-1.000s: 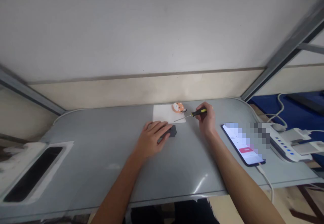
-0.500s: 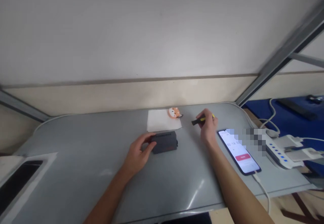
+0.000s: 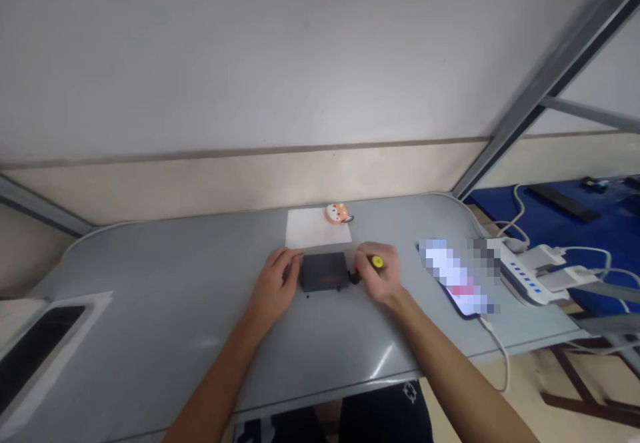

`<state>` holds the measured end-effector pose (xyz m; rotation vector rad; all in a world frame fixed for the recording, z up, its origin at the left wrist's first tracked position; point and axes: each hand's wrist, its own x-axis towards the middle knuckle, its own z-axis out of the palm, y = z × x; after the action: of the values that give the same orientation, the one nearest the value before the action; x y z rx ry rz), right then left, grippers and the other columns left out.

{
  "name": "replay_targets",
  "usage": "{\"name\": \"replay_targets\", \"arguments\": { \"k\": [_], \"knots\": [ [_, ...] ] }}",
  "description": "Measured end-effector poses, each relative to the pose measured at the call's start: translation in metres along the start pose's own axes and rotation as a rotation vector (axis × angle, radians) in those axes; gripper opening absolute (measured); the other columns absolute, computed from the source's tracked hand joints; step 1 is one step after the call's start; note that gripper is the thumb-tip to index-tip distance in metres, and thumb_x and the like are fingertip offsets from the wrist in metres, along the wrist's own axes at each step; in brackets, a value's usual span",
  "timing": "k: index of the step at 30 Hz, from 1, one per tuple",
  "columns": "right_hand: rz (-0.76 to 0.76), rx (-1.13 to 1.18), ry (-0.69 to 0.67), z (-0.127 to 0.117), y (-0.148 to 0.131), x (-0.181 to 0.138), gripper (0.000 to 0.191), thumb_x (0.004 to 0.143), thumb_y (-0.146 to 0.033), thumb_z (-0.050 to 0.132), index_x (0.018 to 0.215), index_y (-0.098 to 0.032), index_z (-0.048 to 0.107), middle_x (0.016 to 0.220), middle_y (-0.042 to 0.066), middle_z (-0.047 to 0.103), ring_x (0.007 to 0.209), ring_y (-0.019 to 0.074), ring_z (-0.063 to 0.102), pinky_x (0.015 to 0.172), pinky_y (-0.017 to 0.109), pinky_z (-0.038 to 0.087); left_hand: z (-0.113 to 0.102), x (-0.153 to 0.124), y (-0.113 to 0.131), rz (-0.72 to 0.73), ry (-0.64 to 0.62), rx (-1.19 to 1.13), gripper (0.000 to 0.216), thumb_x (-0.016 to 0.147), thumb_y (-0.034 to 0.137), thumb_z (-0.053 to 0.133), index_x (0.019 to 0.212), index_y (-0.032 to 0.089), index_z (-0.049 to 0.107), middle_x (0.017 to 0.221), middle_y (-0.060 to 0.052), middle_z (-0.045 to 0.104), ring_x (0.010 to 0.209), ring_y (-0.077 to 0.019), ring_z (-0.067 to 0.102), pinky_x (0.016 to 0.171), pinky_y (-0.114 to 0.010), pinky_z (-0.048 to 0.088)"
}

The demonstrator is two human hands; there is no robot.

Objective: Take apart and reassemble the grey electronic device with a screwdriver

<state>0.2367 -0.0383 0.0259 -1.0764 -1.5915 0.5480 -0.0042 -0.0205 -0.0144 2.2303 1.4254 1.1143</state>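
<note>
A dark grey rectangular box (image 3: 324, 272) with faint red lettering lies flat on the grey table, between my two hands. My left hand (image 3: 277, 281) is at its left end, thumb and fingers closed against that side. Something dark shows between the thumb and fingers, too small to make out. My right hand (image 3: 381, 275) is wrapped around a black-and-yellow handled tool (image 3: 377, 262), whose round yellow end faces up. The tool's dark lower end is close to the box's right end; whether they touch is hidden by my fingers.
Behind the box lies white paper (image 3: 313, 228) with an orange-and-white animal-face item (image 3: 337, 213). A plugged-in phone (image 3: 455, 279) and a power strip (image 3: 523, 276) with chargers stand to the right. A black-screened device (image 3: 43, 346) is at far left. The table's front edge (image 3: 325, 399) runs near my legs.
My right hand has moved left and down with the tool, from beside the phone to the box's right end. The box appears turned, its slotted side no longer showing. The view has shifted slightly.
</note>
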Motion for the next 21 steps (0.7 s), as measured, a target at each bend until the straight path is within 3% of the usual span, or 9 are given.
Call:
{"name": "replay_targets", "arguments": {
  "k": [6, 11, 17, 21],
  "knots": [
    [0.017, 0.056, -0.064, 0.012, -0.001, -0.005, 0.044, 0.097, -0.035, 0.051, 0.055, -0.023, 0.061, 0.053, 0.0, 0.061, 0.051, 0.0146, 0.054, 0.057, 0.029, 0.04, -0.028, -0.021, 0.001, 0.043, -0.052, 0.063, 0.018, 0.103, 0.024, 0.05, 0.097, 0.022, 0.067, 0.087, -0.002, 0.068, 0.08, -0.0172, 0.066, 0.078, -0.03, 0.054],
    [0.002, 0.142, -0.205, 0.023, -0.005, -0.011, 0.037, 0.099, -0.033, 0.053, 0.067, -0.022, 0.069, 0.066, 0.002, 0.073, 0.061, 0.0158, 0.065, 0.064, 0.028, 0.047, -0.031, -0.028, 0.004, 0.087, -0.079, 0.049, 0.016, 0.101, 0.021, 0.052, 0.095, 0.022, 0.067, 0.086, -0.002, 0.067, 0.078, -0.0163, 0.065, 0.077, -0.03, 0.054],
    [0.166, 0.169, -0.079, 0.02, -0.004, -0.008, 0.042, 0.098, -0.038, 0.053, 0.062, -0.022, 0.069, 0.061, 0.002, 0.068, 0.058, 0.0162, 0.061, 0.059, 0.028, 0.046, -0.033, -0.028, 0.012, 0.149, -0.17, 0.048, 0.008, 0.095, 0.027, 0.063, 0.098, 0.022, 0.069, 0.088, -0.004, 0.071, 0.077, -0.018, 0.067, 0.075, -0.032, 0.056],
    [0.256, 0.234, 0.002, 0.019, -0.003, -0.003, 0.041, 0.095, -0.04, 0.054, 0.06, -0.022, 0.068, 0.06, 0.002, 0.065, 0.057, 0.0161, 0.059, 0.057, 0.027, 0.046, -0.029, -0.029, 0.013, 0.166, -0.188, 0.055, 0.014, 0.09, 0.033, 0.072, 0.101, 0.024, 0.071, 0.092, -0.004, 0.074, 0.079, -0.0197, 0.07, 0.074, -0.033, 0.058]
  ]
}}
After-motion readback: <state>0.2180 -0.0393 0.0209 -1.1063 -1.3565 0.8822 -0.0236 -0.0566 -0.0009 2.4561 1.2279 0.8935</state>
